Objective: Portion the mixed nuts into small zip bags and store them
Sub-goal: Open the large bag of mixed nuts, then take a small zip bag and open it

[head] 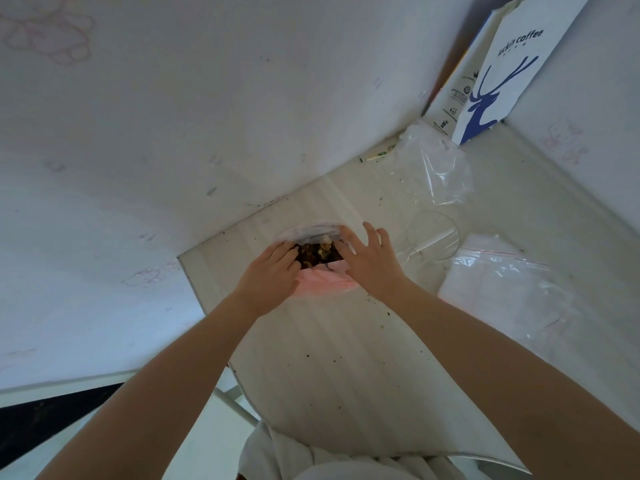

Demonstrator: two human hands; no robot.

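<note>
Forearms [180, 368] across table [329, 358], left hand [270, 275] gripping mouth of nut bag [313, 233], right hand [370, 261] straight-fingered on its rim, wall [207, 133] just behind.

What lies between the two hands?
Nuts in an open clear bag lie between the left hand and the right hand, as the head view shows.
</note>
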